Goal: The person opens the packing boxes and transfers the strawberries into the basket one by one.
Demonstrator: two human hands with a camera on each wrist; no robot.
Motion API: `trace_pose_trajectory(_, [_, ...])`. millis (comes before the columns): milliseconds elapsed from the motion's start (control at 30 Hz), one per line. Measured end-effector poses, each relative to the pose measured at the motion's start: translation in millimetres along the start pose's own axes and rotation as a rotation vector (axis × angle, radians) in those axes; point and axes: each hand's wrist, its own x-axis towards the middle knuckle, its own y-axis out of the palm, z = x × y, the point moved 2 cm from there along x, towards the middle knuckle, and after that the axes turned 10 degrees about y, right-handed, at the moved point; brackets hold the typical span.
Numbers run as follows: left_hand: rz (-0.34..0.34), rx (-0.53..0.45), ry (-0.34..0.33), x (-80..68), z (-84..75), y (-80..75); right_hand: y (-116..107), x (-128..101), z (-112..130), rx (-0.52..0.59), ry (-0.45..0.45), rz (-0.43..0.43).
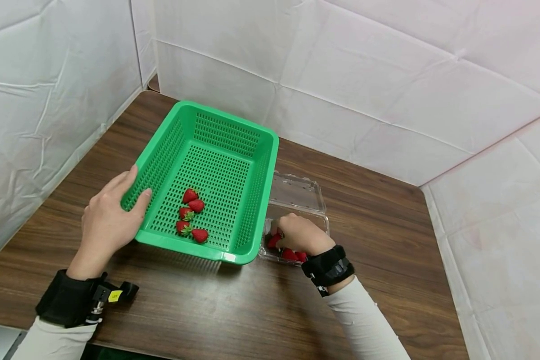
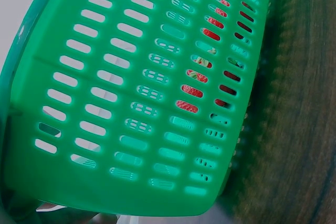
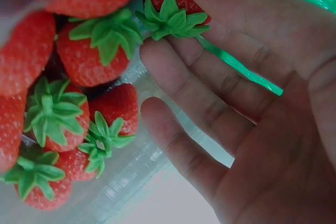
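Left hand [image 1: 110,215] grips the near-left corner of the basket [image 1: 227,127]: thumb hooked over the rim, fingers curled round the outer wall. Left wrist view shows only the slotted green wall [image 2: 105,93] close up, red berries visible through the slots.

Right hand [image 1: 299,234] is down in the clamshell [image 1: 297,192], just right of the basket. Right wrist view: fingers [image 3: 210,98] mostly straight, palm open, fingertips touching a strawberry [image 3: 170,1] at the top of the pile. It sits against the index and middle fingertips; can't tell if it's pinched, thumb contact not visible. No closed grip seen.

More strawberries in the clamshell [image 3: 79,108], packed together, green caps up or sideways, touching each other. In the head view a few of them [image 1: 290,255] show beside the right wrist.

Five strawberries [image 1: 191,215] lie in the basket, clustered on the floor toward the near end, left of centre; some touching, the rest just apart.

Clamshell lid is open, hinged away to the far side. Basket and clamshell sit side by side on the desk [image 1: 387,225], touching or nearly so. Both wrists carry black straps with cameras [image 1: 328,270]. White sheeting walls [image 1: 387,75] on three sides.
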Motion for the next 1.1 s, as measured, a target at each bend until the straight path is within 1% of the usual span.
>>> trace_pose_trajectory(167, [-0.001, -0.003, 0.002, -0.2, 0.1, -0.2, -5.2, -4.1, 0.5, -0.018, 0.031, -0.019])
trace_pose_trajectory(333, [0.013, -0.003, -0.005, -0.1, 1.2, 0.2, -10.0, -8.6, 1.2, -0.044, 0.04, -0.047])
trace_pose_trajectory(633, [0.009, 0.005, -0.001, -0.7, 0.8, -0.1, -22.7, -15.8, 4.5, -0.033, -0.033, -0.08])
trace_pose_trajectory(900, [0.005, 0.002, 0.002, -0.7, 0.7, -0.1, -30.2, -22.9, 9.5, -0.023, 0.002, -0.08])
trace_pose_trajectory(1100, [0.003, 0.003, 0.004, -0.4, 0.3, 0.1, -37.1, -29.9, 15.2, -0.015, -0.013, -0.09])
